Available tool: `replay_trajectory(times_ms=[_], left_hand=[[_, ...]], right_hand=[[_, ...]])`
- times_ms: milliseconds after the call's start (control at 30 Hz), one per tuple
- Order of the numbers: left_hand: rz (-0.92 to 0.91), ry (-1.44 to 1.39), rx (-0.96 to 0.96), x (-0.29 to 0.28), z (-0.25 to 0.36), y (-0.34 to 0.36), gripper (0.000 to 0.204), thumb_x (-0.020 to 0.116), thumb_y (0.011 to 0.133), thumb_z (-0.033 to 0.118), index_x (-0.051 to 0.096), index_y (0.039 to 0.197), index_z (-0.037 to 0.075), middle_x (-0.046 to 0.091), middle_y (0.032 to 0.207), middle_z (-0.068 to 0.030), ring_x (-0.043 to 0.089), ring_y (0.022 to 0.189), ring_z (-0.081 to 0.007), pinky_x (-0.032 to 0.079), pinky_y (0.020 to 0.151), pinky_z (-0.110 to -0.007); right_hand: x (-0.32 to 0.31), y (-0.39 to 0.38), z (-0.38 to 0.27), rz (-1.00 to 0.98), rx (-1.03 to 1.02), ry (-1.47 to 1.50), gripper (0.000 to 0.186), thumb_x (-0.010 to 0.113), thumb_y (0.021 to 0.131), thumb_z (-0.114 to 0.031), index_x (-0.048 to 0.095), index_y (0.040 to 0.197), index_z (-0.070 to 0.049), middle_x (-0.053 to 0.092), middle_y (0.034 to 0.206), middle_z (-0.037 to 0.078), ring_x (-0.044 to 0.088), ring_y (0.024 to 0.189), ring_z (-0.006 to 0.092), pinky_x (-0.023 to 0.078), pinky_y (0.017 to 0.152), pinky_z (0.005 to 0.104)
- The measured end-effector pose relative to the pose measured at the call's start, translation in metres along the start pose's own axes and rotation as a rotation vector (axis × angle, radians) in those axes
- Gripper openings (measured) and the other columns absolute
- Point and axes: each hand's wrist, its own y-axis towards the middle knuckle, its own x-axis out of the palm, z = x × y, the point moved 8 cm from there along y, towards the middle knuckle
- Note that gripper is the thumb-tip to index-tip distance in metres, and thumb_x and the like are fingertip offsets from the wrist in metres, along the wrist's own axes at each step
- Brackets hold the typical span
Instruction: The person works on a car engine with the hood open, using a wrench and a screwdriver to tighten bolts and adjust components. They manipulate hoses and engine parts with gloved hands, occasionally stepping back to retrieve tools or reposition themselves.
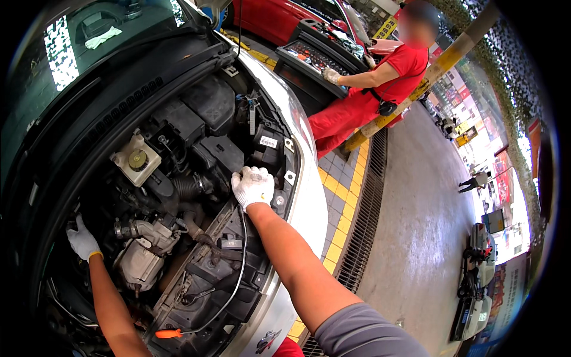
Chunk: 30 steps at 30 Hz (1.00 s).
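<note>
I look down into the open engine bay [178, 178] of a white car. My right hand [253, 185], in a white work glove, rests with its fingers curled on the black front crossmember near the headlight side. My left hand [82, 239], also gloved, reaches deep into the bay's left side beside a metal engine part [143, 250]; I cannot see anything gripped in it. A pale fluid reservoir with a round cap [137, 158] sits above, next to a ribbed black hose [189, 185]. A thin cable [238, 279] runs down from under my right hand.
An orange-handled screwdriver [168, 334] lies on the front panel at the bottom. A person in red [380, 83] leans at a tool trolley [309, 56] behind the car. A drain grate [363, 226] and yellow-tiled strip run beside the bumper, with a concrete lane to the right.
</note>
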Motion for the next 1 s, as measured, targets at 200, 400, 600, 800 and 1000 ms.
replay_trajectory(times_ms=[200,400,600,800,1000], left_hand=[[0.304,0.551,0.729,0.017,-0.026,0.01,0.029,0.059,0.101,0.018,0.076,0.124,0.016,0.076,0.119,-0.0117,0.072,0.109,-0.029,0.058,0.094,-0.038],[0.121,-0.1,0.237,-0.008,0.018,-0.006,0.038,0.07,0.098,0.04,0.074,0.113,0.005,0.075,0.116,-0.0177,0.07,0.107,-0.0381,0.055,0.095,-0.048],[0.127,-0.001,-0.06,-0.027,0.001,-0.007,0.042,0.079,0.089,0.044,0.076,0.109,0.007,0.076,0.11,-0.0182,0.072,0.105,-0.0378,0.056,0.092,-0.046],[0.123,-0.047,0.094,-0.016,0.003,-0.006,0.033,0.07,0.096,0.041,0.079,0.106,0.011,0.077,0.108,-0.0132,0.074,0.1,-0.0341,0.058,0.088,-0.044],[0.126,0.076,0.176,-0.011,0.035,-0.013,0.033,0.065,0.099,0.04,0.076,0.115,0.014,0.076,0.109,-0.016,0.073,0.104,-0.0357,0.058,0.09,-0.046]], right_hand=[[-0.018,0.008,-0.04,-0.222,0.02,-0.106,0.041,0.049,0.096,-0.032,0.081,0.086,-0.011,0.08,0.095,0.012,0.075,0.096,0.0312,0.059,0.082,0.0448],[-0.004,-0.006,-0.011,0.041,-0.009,-0.016,0.047,0.052,0.099,-0.049,0.078,0.105,-0.012,0.077,0.105,0.014,0.07,0.106,0.0333,0.055,0.092,0.0473],[0.015,-0.007,-0.019,0.035,-0.082,0.009,0.041,0.056,0.099,-0.045,0.078,0.106,-0.012,0.077,0.104,0.014,0.07,0.103,0.0341,0.054,0.094,0.0468],[0.004,-0.004,-0.021,0.023,-0.056,-0.026,0.042,0.054,0.1,-0.046,0.079,0.103,-0.013,0.078,0.107,0.011,0.07,0.105,0.0336,0.054,0.095,0.0461],[-0.001,-0.004,-0.012,0.06,-0.03,-0.023,0.039,0.059,0.097,-0.045,0.079,0.103,-0.013,0.077,0.104,0.016,0.07,0.104,0.0356,0.054,0.094,0.0484]])
